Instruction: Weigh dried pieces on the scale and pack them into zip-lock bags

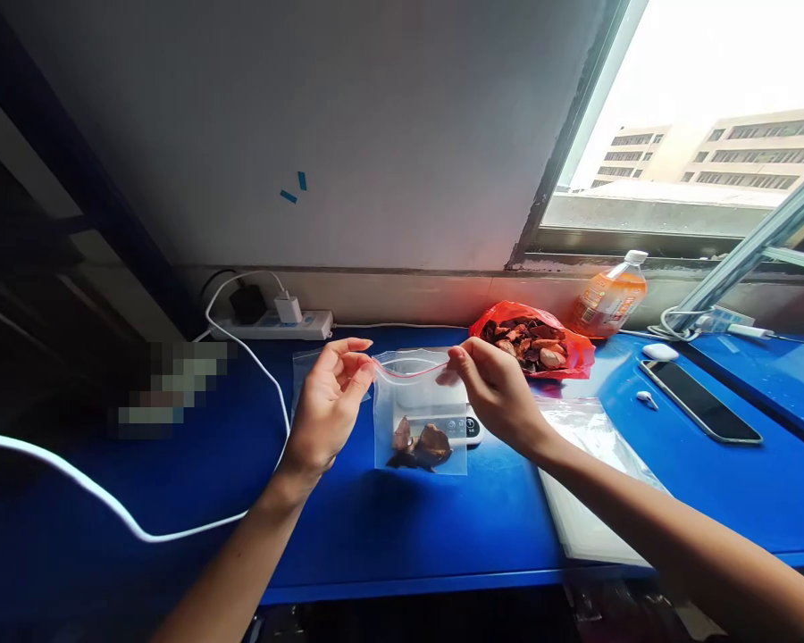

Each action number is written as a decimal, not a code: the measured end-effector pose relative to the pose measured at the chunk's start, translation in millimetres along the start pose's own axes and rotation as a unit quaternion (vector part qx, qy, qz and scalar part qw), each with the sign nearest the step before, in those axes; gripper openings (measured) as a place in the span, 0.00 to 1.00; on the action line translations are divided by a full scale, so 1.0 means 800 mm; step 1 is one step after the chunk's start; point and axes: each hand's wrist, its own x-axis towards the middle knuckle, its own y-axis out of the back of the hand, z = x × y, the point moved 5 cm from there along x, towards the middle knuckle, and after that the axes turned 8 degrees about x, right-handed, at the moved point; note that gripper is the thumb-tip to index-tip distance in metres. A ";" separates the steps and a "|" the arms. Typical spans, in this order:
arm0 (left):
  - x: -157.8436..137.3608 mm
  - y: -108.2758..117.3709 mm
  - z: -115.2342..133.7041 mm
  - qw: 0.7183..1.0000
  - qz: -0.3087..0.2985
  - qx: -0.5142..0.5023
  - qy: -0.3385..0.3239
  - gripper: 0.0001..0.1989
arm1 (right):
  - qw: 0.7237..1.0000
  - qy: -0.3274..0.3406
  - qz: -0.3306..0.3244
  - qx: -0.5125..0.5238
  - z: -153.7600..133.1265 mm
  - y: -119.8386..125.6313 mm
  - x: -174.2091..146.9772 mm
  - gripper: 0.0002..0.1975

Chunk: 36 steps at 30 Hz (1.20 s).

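Between my hands hangs a clear zip bag (408, 402) with a red strip along its top and several dark brown dried pieces (425, 445) at the bottom. My left hand (335, 393) pinches its upper left corner between thumb and fingers. At the upper right corner, the thumb and fingers of my right hand (492, 384) are closed on the same strip. Behind the bag, partly covered by it, sits a white digital scale (473, 430) with a dark button panel. Another flat clear bag (301, 364) lies beyond my left hand.
An open red plastic bag (580, 355) of dried pieces stands behind my right hand, near an orange drink bottle (607, 299). A stack of clear bags (593, 500), a phone (700, 402) and an earbud (647, 399) lie rightward. A power strip (314, 325) and white cable (264, 366) are leftward.
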 end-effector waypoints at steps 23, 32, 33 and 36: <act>-0.043 -0.028 0.057 0.957 0.028 0.190 -0.217 0.13 | 0.938 0.201 -0.109 -0.260 -0.092 -0.030 -0.019 0.19; -0.044 -0.017 0.064 0.914 0.077 0.285 -0.278 0.02 | 0.930 0.203 -0.128 -0.279 -0.096 -0.048 -0.011 0.18; -0.044 -0.016 0.063 0.911 0.075 0.286 -0.288 0.01 | 0.926 0.204 -0.135 -0.287 -0.097 -0.049 -0.011 0.18; -0.045 -0.005 0.062 0.913 0.079 0.273 -0.293 0.02 | 0.918 0.203 -0.156 -0.303 -0.096 -0.050 -0.013 0.20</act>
